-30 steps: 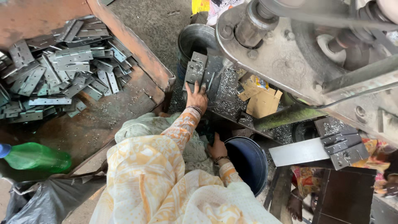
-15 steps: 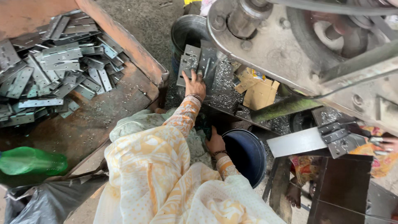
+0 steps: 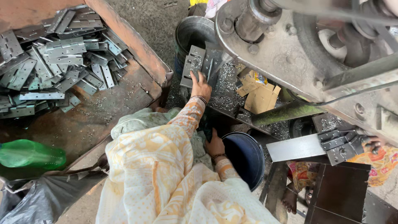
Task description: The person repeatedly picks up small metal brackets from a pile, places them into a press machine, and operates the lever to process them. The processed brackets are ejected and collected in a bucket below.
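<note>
Left hand (image 3: 201,86): fingers spread flat on grey stamped-steel hinge plates (image 3: 198,66) stacked on swarf-strewn machine bed (image 3: 226,85); pressing, not gripping. Right hand (image 3: 215,144): low beside dark blue plastic bucket (image 3: 248,157), fingers hidden; grip cannot be told. Plates judged stiff, fairly heavy in stack, sharp-edged, possibly oily; best taken by long edges, few at once. Surround: loose pile of like hinge plates (image 3: 49,70) in rusty tray (image 3: 128,39) to left; green plastic bottle (image 3: 31,153); torn cardboard (image 3: 261,97).
</note>
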